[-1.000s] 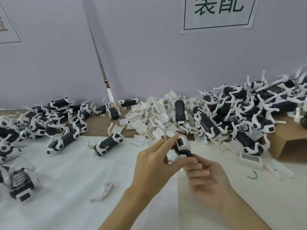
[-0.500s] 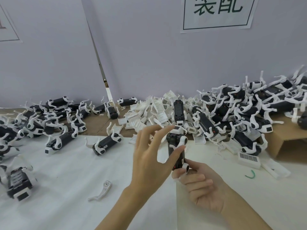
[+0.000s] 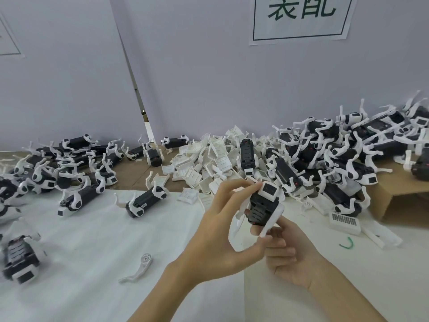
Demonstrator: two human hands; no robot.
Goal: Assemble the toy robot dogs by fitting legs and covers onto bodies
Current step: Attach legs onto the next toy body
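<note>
A black toy dog body (image 3: pixel 262 206) with white legs and a white head end is held upright above the table's middle. My left hand (image 3: pixel 218 231) pinches it, index fingertip on the white top end and thumb under the lower white leg. My right hand (image 3: pixel 290 254) grips its lower end from below, fingers curled; that end is hidden by both hands. A loose white leg (image 3: pixel 139 268) lies on the white sheet to the left.
A heap of white covers (image 3: pixel 209 168) lies behind my hands. Legged black bodies (image 3: pixel 336 159) pile up at the right over a cardboard box (image 3: pixel 399 194). More dogs (image 3: pixel 69 168) spread at the left, one (image 3: pixel 19 259) near the left edge. A barcoded white cover (image 3: pixel 344 221) and a green tie (image 3: pixel 347 242) lie right.
The body has been turned in my hands so its ribbed black side faces me. My left index finger now touches its white top end, and my thumb has slid under the lower leg.
</note>
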